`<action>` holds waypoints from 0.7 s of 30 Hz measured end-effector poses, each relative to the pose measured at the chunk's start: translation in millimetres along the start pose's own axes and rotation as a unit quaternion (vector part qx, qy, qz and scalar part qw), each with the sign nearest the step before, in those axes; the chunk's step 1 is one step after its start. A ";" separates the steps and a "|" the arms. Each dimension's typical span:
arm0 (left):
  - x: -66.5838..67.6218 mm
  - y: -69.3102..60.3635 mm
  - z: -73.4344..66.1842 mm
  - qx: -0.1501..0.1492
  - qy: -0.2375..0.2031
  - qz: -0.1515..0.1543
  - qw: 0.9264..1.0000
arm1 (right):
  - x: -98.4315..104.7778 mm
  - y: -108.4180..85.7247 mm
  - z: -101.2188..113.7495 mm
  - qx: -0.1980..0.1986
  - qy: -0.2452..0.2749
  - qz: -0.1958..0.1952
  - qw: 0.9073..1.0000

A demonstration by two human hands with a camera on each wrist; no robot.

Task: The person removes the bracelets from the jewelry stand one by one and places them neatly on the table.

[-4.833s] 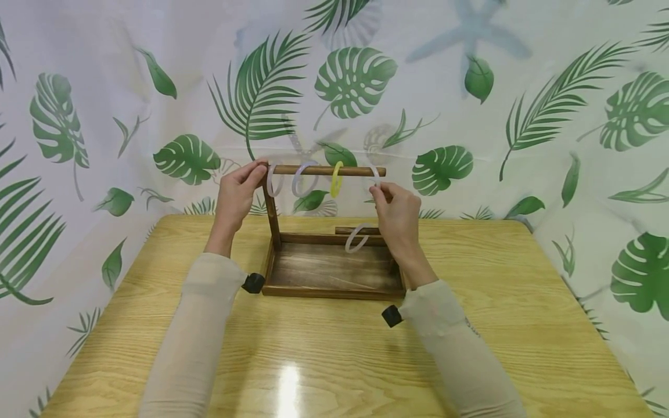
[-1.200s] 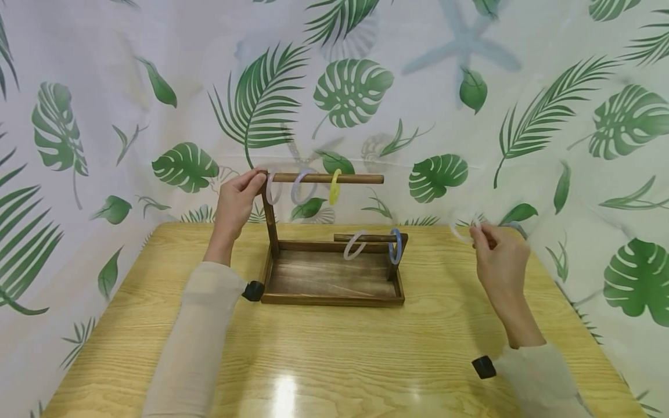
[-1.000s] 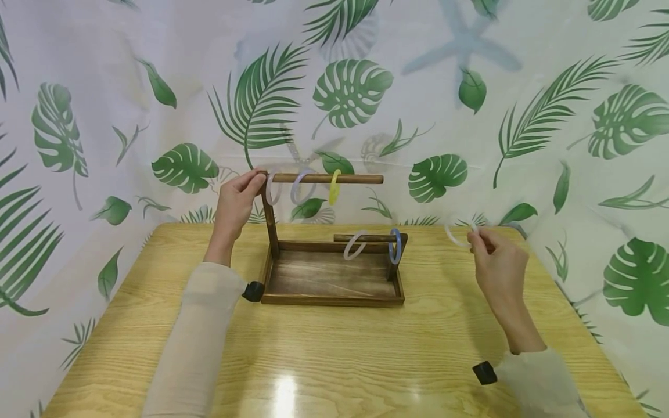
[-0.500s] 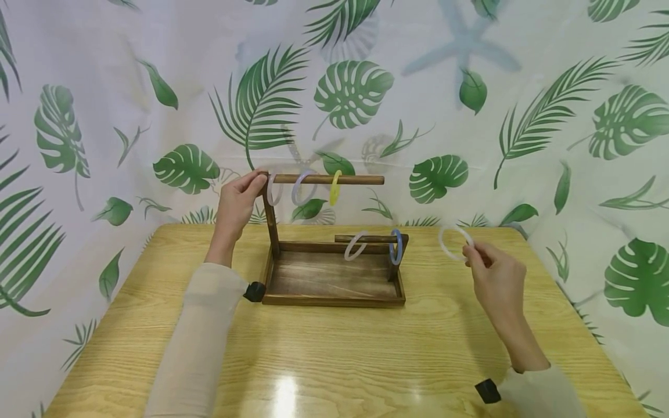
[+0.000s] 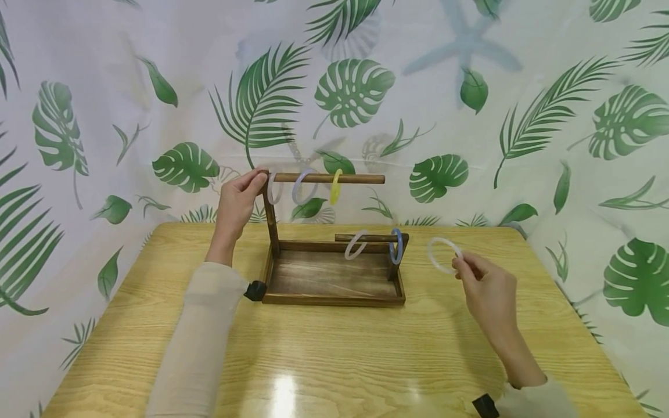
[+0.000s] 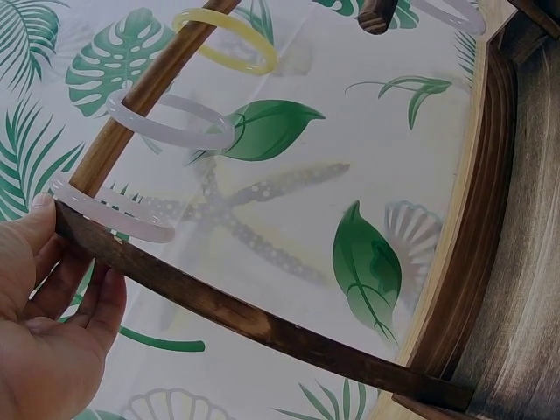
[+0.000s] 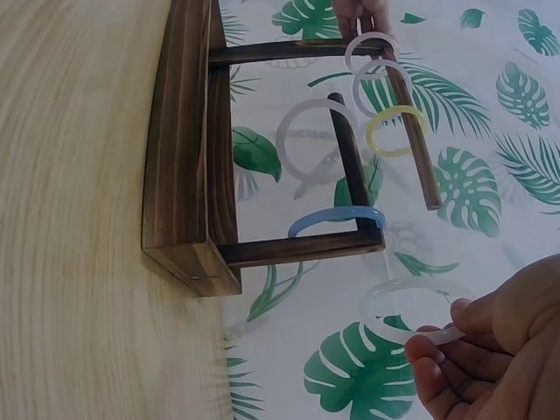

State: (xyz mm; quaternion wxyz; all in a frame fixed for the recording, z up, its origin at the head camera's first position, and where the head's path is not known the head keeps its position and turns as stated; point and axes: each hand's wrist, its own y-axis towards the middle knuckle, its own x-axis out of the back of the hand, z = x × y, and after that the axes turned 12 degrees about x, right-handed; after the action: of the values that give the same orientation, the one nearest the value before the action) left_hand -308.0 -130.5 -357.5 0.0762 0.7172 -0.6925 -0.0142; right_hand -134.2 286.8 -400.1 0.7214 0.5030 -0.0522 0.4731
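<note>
A dark wooden bangle stand (image 5: 334,302) has a tall post on the left, a short one on the right and a tray base. My left hand (image 5: 236,203) pinches the top of the tall post. On the upper bar (image 5: 366,179) hang a pinkish bangle (image 6: 114,210), a pale lilac bangle (image 6: 166,131) and a yellow bangle (image 5: 336,187). The lower bar carries a whitish bangle (image 5: 356,245) and a blue bangle (image 5: 396,246). Right of the stand, my right hand (image 5: 488,290) pinches a translucent white bangle (image 5: 431,255) by its edge, above the table and apart from the bars.
The stand sits on a light wood-grain table (image 5: 334,360) near its back edge. Behind rises a white cloth (image 5: 334,35) printed with green leaves. The upper bar's right end is free, and the lower bar's left end is free too.
At first my right hand held the white bangle at the upper bar's end. It moved well to the right, then drifted slightly left and down, the bangle still pinched. The left hand stayed on the post.
</note>
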 end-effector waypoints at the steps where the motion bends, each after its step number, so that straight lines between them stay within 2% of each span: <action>1: -0.1 -0.2 -0.4 0.001 0.002 0.001 1.000 | -0.3 -1.4 0.8 0.000 0.002 0.003 1.000; 21: -0.5 -0.4 -0.6 0.000 0.001 0.000 1.000 | -7.9 -22.8 9.4 0.007 0.018 0.034 0.999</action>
State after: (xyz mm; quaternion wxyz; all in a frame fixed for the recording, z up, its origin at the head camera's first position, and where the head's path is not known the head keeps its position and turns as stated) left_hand -307.5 -129.9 -357.0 0.0774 0.7173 -0.6923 -0.0137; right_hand -118.0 273.5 -415.3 0.7019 0.4975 -0.0526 0.5071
